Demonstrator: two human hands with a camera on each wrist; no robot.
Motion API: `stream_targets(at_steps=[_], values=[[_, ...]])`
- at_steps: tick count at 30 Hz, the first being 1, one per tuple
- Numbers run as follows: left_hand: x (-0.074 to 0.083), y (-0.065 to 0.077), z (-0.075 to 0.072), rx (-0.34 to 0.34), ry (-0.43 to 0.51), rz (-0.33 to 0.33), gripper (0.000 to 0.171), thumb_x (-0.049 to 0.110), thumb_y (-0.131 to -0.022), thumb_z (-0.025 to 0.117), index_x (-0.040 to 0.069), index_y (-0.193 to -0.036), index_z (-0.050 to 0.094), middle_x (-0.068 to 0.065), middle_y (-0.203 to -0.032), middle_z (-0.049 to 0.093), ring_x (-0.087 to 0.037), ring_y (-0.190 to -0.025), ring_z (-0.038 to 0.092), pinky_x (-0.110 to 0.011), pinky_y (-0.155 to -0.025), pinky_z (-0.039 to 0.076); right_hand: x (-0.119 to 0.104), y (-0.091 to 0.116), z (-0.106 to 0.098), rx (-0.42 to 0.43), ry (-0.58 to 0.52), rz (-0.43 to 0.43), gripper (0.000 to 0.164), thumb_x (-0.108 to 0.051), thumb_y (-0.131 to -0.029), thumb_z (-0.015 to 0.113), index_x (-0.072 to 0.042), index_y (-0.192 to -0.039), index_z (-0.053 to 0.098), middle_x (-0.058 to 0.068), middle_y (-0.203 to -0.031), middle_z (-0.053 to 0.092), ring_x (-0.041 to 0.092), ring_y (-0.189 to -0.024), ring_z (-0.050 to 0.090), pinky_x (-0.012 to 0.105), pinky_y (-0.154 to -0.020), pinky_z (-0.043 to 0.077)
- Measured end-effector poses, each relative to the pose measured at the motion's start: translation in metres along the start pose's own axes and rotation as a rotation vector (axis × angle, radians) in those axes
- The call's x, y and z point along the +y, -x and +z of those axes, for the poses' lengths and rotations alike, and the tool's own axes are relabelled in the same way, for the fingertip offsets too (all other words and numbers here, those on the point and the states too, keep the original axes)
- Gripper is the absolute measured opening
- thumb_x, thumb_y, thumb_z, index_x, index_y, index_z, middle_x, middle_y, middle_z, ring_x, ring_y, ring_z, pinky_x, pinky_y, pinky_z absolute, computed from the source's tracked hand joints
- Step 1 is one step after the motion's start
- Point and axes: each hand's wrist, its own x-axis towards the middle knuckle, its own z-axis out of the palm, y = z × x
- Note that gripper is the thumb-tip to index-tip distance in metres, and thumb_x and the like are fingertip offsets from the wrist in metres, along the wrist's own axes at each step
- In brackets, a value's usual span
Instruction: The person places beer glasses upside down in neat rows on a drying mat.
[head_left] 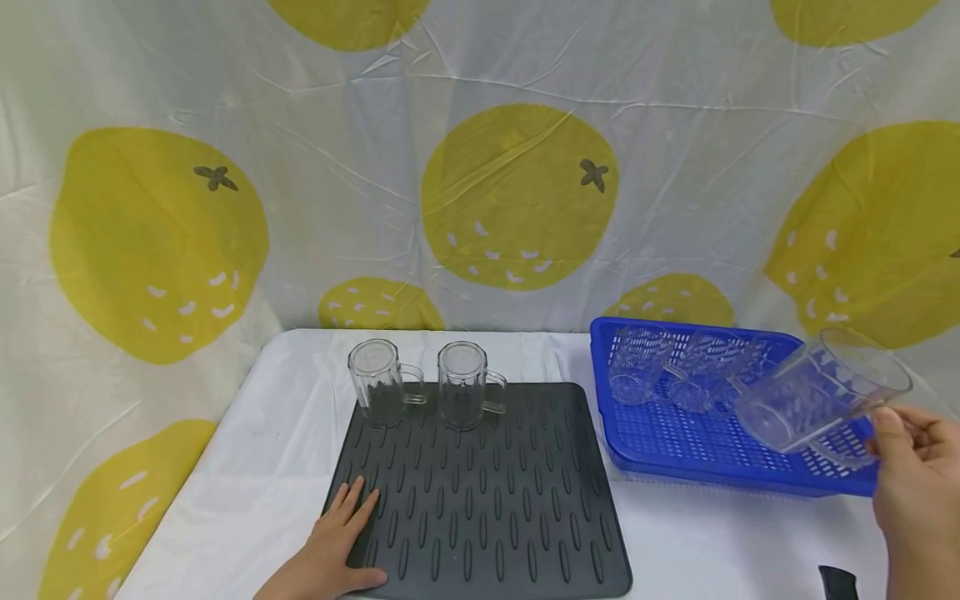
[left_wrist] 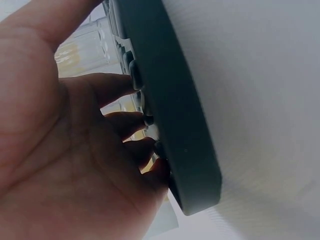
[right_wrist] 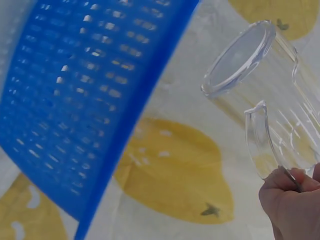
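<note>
My right hand (head_left: 915,467) pinches the handle of a clear glass mug (head_left: 817,392) and holds it tilted over the right part of a blue basket (head_left: 712,471). In the right wrist view the fingers grip the end of the handle (right_wrist: 260,135), the mug's body angled above. My left hand (head_left: 333,533), its fingers spread, rests on the near left edge of a dark ridged mat (head_left: 495,500). Two clear glass mugs, the left one (head_left: 378,392) and the right one (head_left: 461,392), stand side by side at the mat's far left, handles to the right.
Several more glass mugs (head_left: 637,367) lie in the basket's far half. A black object (head_left: 838,582) shows at the bottom right edge. White cloth (head_left: 247,467) covers the table, and a lemon-print curtain (head_left: 517,192) hangs right behind it.
</note>
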Motion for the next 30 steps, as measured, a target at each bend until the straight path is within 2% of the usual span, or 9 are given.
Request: stream_targets(at_steps=[6,10,14,17,22,23,27,30], values=[[0.001,-0.001,0.0,-0.004,-0.006,-0.034,0.103,0.056,-0.071,0.071,0.001,-0.145,0.024,-0.025,-0.15,0.005,-0.049,-0.133,-0.004,-0.073,-0.091,0.014,-0.011,0.01,0.007,-0.045,-0.059,-0.064,0.007,-0.007,-0.09,0.056,-0.01,-0.093,0.061,0.0,-0.082,0.055,0.007,-0.066,0.046,0.008,-0.056,0.041],[0.001,0.0,0.0,0.0,0.004,-0.024,0.103,0.055,-0.071,0.071,0.001,-0.145,0.023,-0.026,-0.15,0.005,-0.05,-0.132,-0.005,-0.073,-0.091,0.014,-0.017,0.018,0.013,-0.092,-0.098,-0.118,0.009,-0.003,-0.089,0.055,-0.006,-0.093,0.063,0.002,-0.082,0.056,0.008,-0.065,0.048,0.009,-0.058,0.041],[0.001,0.0,0.0,0.002,0.018,-0.012,0.102,0.053,-0.072,0.071,0.001,-0.145,0.022,-0.026,-0.149,0.004,-0.05,-0.132,-0.005,-0.073,-0.092,0.012,-0.023,0.025,0.019,-0.129,-0.1,-0.133,0.009,-0.002,-0.089,0.054,-0.005,-0.092,0.062,0.004,-0.083,0.056,0.009,-0.065,0.049,0.009,-0.06,0.043],[0.001,0.0,0.0,0.003,0.012,-0.011,0.102,0.053,-0.072,0.071,0.001,-0.145,0.023,-0.027,-0.149,0.005,-0.05,-0.132,-0.005,-0.073,-0.091,0.012,-0.026,0.03,0.023,-0.157,-0.08,-0.159,0.01,-0.002,-0.09,0.052,-0.005,-0.094,0.061,0.005,-0.087,0.054,0.009,-0.068,0.049,0.008,-0.063,0.044],[0.002,0.0,-0.001,0.001,-0.005,-0.01,0.102,0.051,-0.072,0.072,-0.001,-0.144,0.024,-0.027,-0.149,0.007,-0.05,-0.132,-0.003,-0.074,-0.09,0.014,-0.03,0.041,0.028,-0.207,-0.109,-0.23,0.009,-0.001,-0.09,0.051,-0.004,-0.095,0.059,0.008,-0.087,0.051,0.012,-0.069,0.046,0.008,-0.063,0.044],[0.003,0.001,-0.001,0.001,-0.005,-0.009,0.102,0.051,-0.071,0.073,-0.001,-0.144,0.024,-0.028,-0.149,0.007,-0.051,-0.132,-0.003,-0.074,-0.09,0.014,-0.031,0.043,0.029,-0.221,-0.123,-0.244,0.01,0.0,-0.09,0.051,-0.004,-0.095,0.059,0.008,-0.087,0.051,0.012,-0.069,0.046,0.009,-0.063,0.044],[0.003,0.001,-0.002,-0.002,-0.002,-0.01,0.101,0.05,-0.072,0.073,-0.001,-0.144,0.024,-0.028,-0.149,0.007,-0.051,-0.132,-0.003,-0.074,-0.09,0.014,-0.035,0.052,0.032,-0.3,-0.294,-0.293,0.009,0.007,-0.088,0.051,0.004,-0.093,0.058,0.012,-0.086,0.055,0.013,-0.067,0.051,0.012,-0.064,0.047],[0.003,0.001,-0.001,-0.006,0.015,-0.011,0.102,0.05,-0.072,0.072,-0.001,-0.145,0.022,-0.028,-0.149,0.005,-0.051,-0.132,-0.005,-0.073,-0.091,0.012,-0.037,0.058,0.035,-0.384,-0.403,-0.324,0.009,0.013,-0.088,0.048,0.009,-0.091,0.056,0.014,-0.086,0.056,0.015,-0.065,0.053,0.015,-0.063,0.048]])
